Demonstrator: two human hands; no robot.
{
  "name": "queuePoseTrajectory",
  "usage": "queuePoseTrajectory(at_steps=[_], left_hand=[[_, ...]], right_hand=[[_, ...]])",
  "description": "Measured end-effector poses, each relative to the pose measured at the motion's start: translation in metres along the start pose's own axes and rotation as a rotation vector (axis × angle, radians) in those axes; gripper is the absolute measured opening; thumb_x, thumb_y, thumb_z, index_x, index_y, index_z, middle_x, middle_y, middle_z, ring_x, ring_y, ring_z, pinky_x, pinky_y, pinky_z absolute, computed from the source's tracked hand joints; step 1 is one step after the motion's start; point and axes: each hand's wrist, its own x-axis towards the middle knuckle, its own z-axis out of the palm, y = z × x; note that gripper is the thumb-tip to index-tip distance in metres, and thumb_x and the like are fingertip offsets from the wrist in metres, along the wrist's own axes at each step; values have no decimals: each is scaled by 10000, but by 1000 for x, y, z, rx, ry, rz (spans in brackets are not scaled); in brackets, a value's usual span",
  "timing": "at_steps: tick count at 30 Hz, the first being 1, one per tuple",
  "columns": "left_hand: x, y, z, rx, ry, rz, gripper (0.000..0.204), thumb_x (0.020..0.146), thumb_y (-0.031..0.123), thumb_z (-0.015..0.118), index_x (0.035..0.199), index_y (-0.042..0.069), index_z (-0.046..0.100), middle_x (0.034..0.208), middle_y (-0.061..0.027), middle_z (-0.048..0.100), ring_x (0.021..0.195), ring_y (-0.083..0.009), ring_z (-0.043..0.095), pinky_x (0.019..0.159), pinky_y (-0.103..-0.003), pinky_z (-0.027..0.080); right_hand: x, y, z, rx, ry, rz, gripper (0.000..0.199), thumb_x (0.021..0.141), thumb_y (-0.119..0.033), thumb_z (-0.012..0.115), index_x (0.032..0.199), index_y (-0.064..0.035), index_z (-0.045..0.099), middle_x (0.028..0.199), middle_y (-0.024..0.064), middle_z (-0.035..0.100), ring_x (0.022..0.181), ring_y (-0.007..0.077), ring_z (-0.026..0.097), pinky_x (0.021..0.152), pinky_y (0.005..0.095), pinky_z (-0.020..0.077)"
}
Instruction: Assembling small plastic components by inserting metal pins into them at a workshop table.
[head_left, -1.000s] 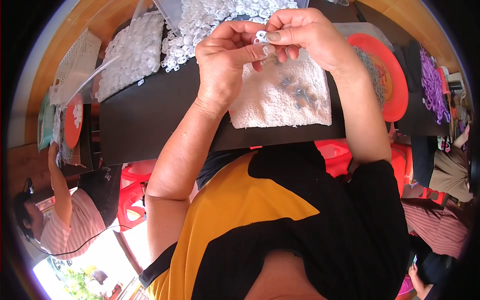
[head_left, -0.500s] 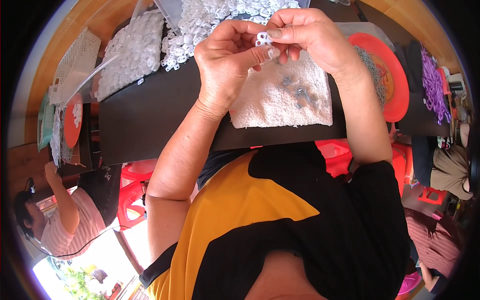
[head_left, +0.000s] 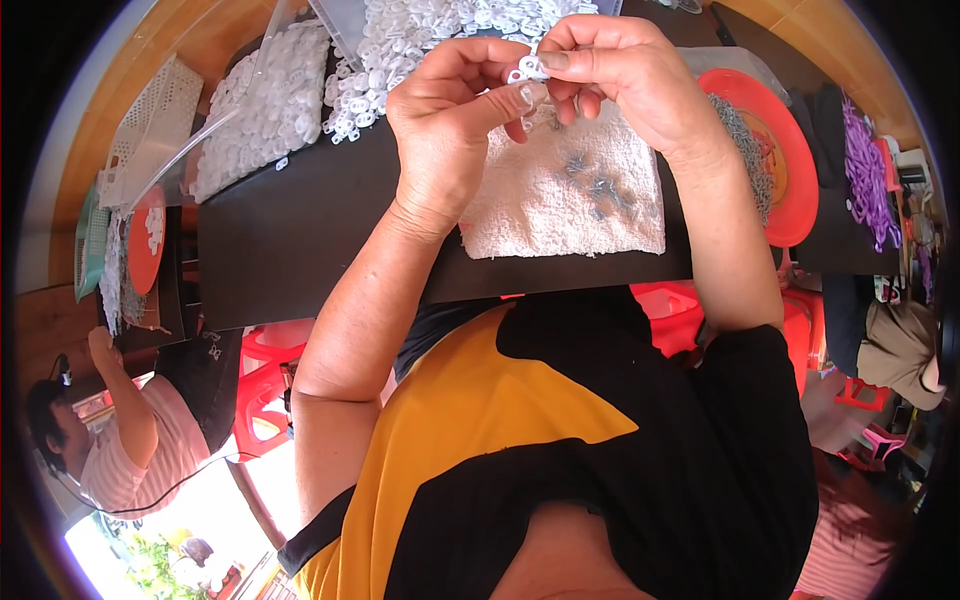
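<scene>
Above the far edge of a folded white towel [head_left: 560, 222], my two hands meet at the fingertips. A small white plastic piece with holes [head_left: 528, 68] is pinched between them. My left hand [head_left: 448, 115] grips it from the left, thumb toward me and fingers curled behind. From the right, my right hand [head_left: 632, 92] pinches the same piece between thumb and forefinger. Whether a smaller part is also held is hidden by the fingers. Several small grey metal bits [head_left: 605, 190] lie on the towel below the hands.
Heaps of white plastic pieces [head_left: 262, 115] lie at the back left and in a clear bin [head_left: 348, 30] behind my hands. At right are a red plate [head_left: 803, 205] of grey metal pieces [head_left: 752, 150] and a purple bundle [head_left: 868, 180]. A co-worker [head_left: 140, 440] sits at left.
The white piece has turned slightly between my fingertips, and both hands have shifted only a little. At the lower right, another person has moved.
</scene>
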Motion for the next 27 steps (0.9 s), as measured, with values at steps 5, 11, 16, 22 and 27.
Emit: queuePoseTrajectory(at_steps=[5, 11, 16, 22, 27], left_hand=[[0, 4, 0, -80, 68, -102, 216, 794, -110, 652, 1002, -53, 632, 837, -88, 654, 671, -141, 622, 518, -247, 495], [2, 3, -6, -5, 18, -233, 139, 797, -16, 624, 928, -47, 658, 755, -92, 651, 620, -137, 610, 525, -253, 466], [2, 4, -2, 174, 11, -219, 149, 819, 40, 632, 939, -44, 660, 785, -92, 657, 677, -150, 616, 579, -261, 474], [4, 6, 1, 101, 50, -125, 179, 858, 136, 708, 929, -22, 666, 773, -57, 662, 677, -111, 596, 574, -245, 476], [7, 4, -12, 67, 83, -153, 99, 827, 9, 679, 898, -52, 646, 788, -103, 660, 611, -153, 598, 543, -266, 476]], right_hand=[[0, -2, 2, 12, 38, -19, 211, 909, -229, 602, 906, -23, 648, 718, 9, 621, 626, 91, 599, 559, 193, 398], [3, -3, -3, 164, 107, 46, 126, 875, -83, 603, 869, 39, 635, 673, 74, 633, 582, 144, 612, 542, 224, 440], [0, -10, -1, 134, 117, 40, 129, 868, -74, 595, 862, 48, 637, 703, 77, 641, 592, 134, 606, 547, 221, 442], [4, 6, -6, -44, -51, -34, 200, 906, -210, 595, 911, -19, 652, 702, 8, 616, 625, 92, 599, 559, 195, 398], [5, 8, 1, -118, -11, 6, 171, 895, -186, 588, 892, -32, 660, 711, 4, 615, 627, 84, 590, 563, 205, 404]])
